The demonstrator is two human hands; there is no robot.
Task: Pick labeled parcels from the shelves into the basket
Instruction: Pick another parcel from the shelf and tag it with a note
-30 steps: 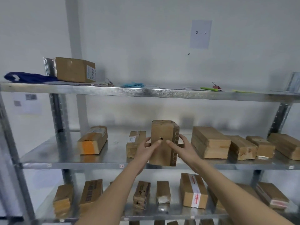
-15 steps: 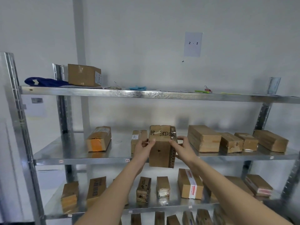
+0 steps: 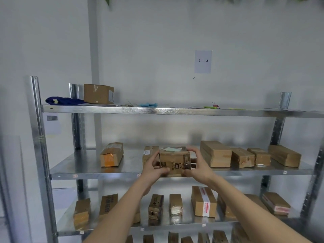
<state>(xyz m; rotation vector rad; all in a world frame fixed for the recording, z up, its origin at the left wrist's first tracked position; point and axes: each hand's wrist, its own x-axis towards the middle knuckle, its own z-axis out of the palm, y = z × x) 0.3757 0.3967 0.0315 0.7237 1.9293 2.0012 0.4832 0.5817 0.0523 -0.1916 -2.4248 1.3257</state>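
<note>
The brown cardboard parcel (image 3: 174, 161), upright a second ago, has been tipped label-up at 6 o'clock of the galvanised middle shelf (image 3: 91, 175), grasped by left hand (image 3: 154, 170) and right hand (image 3: 199, 168); basket transfer seems next.

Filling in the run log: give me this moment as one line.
phase: picking | parcel: held at middle shelf front | left hand: gripping parcel | right hand: gripping parcel | basket: not visible
</note>
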